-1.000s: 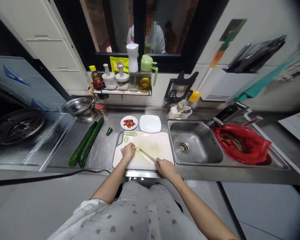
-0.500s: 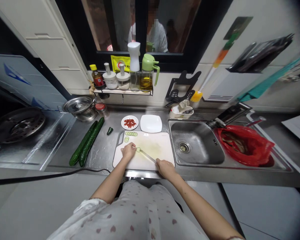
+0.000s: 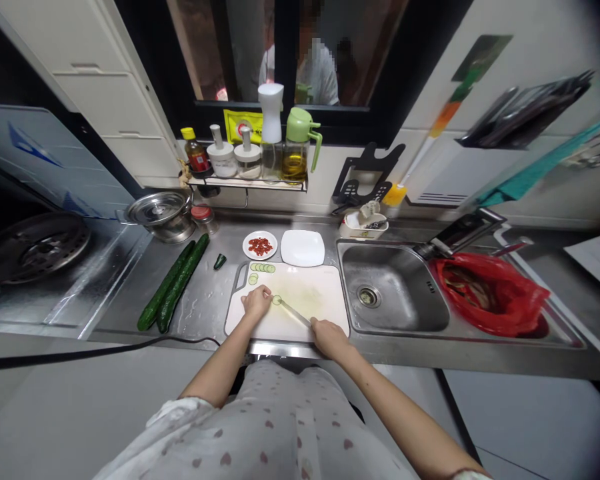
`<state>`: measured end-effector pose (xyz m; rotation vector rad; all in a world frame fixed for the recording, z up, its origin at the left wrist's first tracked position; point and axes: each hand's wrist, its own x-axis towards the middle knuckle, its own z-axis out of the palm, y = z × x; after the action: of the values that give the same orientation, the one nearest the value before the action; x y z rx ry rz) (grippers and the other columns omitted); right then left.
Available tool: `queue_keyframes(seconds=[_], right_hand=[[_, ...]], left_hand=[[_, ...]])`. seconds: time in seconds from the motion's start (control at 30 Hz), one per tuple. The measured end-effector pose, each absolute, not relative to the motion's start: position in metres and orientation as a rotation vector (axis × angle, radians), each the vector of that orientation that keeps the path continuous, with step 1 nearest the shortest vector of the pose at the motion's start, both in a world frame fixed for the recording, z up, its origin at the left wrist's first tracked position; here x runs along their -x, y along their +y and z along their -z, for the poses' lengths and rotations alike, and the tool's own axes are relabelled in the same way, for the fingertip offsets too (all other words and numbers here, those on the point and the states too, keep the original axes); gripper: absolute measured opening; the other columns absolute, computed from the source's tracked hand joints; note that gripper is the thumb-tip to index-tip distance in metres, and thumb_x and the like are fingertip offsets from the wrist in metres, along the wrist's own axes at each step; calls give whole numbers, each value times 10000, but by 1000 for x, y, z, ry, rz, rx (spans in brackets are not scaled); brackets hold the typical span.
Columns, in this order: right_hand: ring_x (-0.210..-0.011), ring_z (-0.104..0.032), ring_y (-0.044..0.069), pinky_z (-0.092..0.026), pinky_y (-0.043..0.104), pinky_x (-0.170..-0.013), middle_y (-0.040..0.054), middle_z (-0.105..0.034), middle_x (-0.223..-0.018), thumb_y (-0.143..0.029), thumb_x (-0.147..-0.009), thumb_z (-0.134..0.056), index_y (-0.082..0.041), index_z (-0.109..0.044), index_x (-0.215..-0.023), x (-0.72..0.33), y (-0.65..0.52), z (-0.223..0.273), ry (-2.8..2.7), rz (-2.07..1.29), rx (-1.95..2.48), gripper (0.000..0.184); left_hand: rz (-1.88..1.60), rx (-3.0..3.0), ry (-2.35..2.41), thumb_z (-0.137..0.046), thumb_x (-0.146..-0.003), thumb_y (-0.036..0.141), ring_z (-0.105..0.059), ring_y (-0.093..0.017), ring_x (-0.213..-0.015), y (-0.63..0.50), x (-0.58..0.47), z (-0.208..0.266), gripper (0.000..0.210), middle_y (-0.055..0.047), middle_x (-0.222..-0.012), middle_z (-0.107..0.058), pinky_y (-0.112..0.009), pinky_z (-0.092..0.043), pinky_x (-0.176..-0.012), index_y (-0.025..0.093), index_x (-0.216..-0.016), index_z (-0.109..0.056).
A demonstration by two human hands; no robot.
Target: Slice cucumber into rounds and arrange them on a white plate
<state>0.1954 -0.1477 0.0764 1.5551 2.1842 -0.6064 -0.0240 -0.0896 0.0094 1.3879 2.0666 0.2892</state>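
Note:
My right hand (image 3: pixel 329 337) is wrapped round the handle of a knife (image 3: pixel 296 315), whose blade slants up and left across the white cutting board (image 3: pixel 325 283). The blade's tip meets a thin cucumber slice (image 3: pixel 277 301) lying on the board. At that slice's left edge, my left hand (image 3: pixel 257 302) has its thumb and fingertips closed in a pinch. Several cucumber slices (image 3: pixel 263 268) overlap in a row at the board's upper left, with more slices (image 3: pixel 253 279) just below them.
Two whole cucumbers (image 3: pixel 180 287) and a cucumber end (image 3: pixel 220 261) lie left of the board. Behind it stand a plate of chopped red pieces (image 3: pixel 271 238) and a white plate (image 3: pixel 303 248). To the right are the sink (image 3: pixel 400 320) and a red plastic bag (image 3: pixel 520 300).
The right hand and knife have shifted very slightly left. The left hand and the cucumber slice stay in place, while the camera view has moved a little.

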Motion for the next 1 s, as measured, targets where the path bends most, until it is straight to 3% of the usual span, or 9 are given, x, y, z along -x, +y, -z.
queue_keyframes(seconds=[0.73,1.0], right_hand=[[-964,-634,232,-432,301,-746,156,-668,-956,-47,-844,-363,-136,-551,-1066,-184,-139,-73,2215,588,-1553,304],[-953,-633,240,-434,314,-746,159,-664,-957,-156,-900,-349,-137,-544,-1072,-192,-144,-72,2204,591,-1560,261]], left_hand=[[-294,-1392,2066,-574,-767,316,-614,-215,-934,-90,23,-12,121,3,-878,-705,-376,-299,-873,273,-871,-620],[-283,-1398,2064,-572,-770,319,-612,-204,-917,-89,24,-10,126,7,-885,-708,-373,-300,-871,266,-873,-621]])
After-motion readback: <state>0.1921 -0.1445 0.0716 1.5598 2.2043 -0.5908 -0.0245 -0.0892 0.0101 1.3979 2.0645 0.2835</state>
